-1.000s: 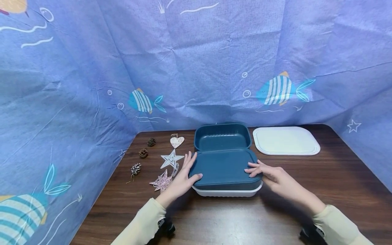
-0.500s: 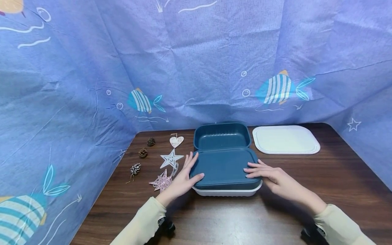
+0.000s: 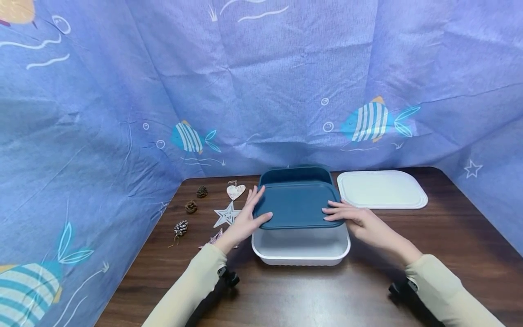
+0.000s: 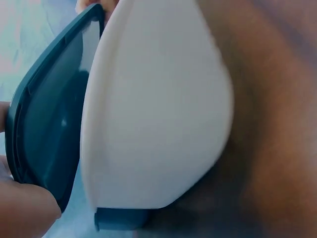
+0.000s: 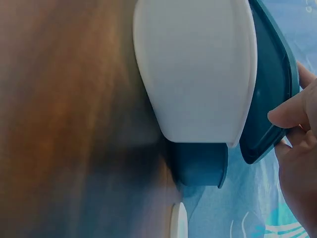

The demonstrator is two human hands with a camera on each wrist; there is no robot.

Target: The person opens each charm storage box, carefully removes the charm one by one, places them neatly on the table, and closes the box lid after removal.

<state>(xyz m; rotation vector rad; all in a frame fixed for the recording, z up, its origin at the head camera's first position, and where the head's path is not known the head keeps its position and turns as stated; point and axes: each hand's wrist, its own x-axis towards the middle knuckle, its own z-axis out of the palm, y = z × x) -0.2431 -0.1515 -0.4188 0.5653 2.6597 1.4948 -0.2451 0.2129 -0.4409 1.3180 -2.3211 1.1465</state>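
Note:
A dark blue lid (image 3: pixel 297 205) is held level between both hands, raised above the white container (image 3: pixel 302 243) and set toward its far side. My left hand (image 3: pixel 245 220) pinches the lid's left edge, thumb on the near left part. At the right edge my right hand (image 3: pixel 361 222) grips it, fingers on top; in the right wrist view the thumb (image 5: pixel 287 114) presses the underside. Both wrist views show a gap between the lid and the white rim. Behind stands a dark blue container (image 3: pixel 296 175), partly hidden by the lid.
A white lid (image 3: pixel 382 189) lies at the back right. On the left lie a heart ornament (image 3: pixel 235 191), a silver star (image 3: pixel 225 213), a pink star (image 3: pixel 214 238) partly behind my left arm, and several pine cones (image 3: pixel 190 206). A blue fish-print cloth (image 3: pixel 261 81) hangs behind the table.
Both hands have carried the blue lid up and away toward the blue container, exposing the white container's interior. The lid now covers the blue container's front part in the head view.

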